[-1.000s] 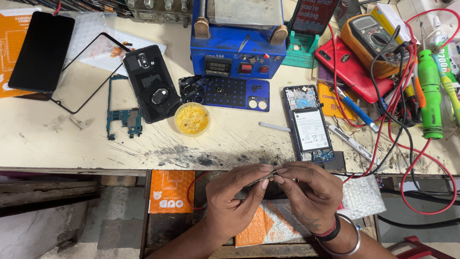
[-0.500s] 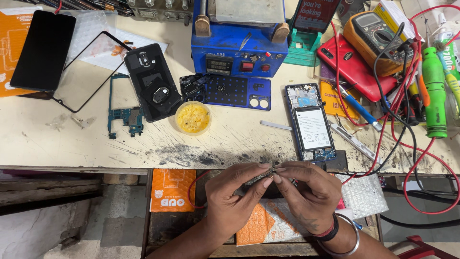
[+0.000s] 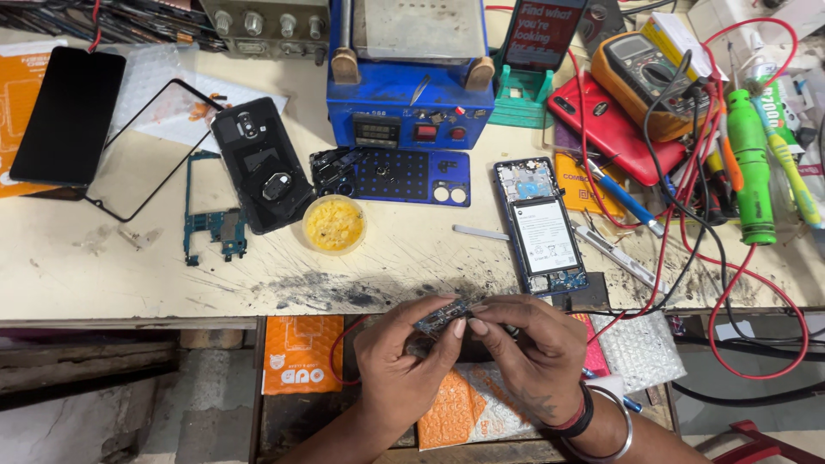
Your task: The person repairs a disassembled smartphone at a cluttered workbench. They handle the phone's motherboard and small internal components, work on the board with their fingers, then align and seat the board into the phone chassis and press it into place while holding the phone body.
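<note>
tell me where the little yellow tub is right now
In the head view the yellow tub sits on the workbench left of centre, just right of the black phone back and below the blue screw mat.

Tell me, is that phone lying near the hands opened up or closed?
Opened up. The phone lies on the workbench with its back cover off, so its battery and circuit parts show.

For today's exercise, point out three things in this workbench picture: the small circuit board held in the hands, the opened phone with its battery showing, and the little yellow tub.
small circuit board (image 3: 440, 315), head view, its middle, between both hands' fingertips.
opened phone (image 3: 541, 228), head view, on its white battery.
yellow tub (image 3: 334, 224), head view, on its yellow contents.
</note>
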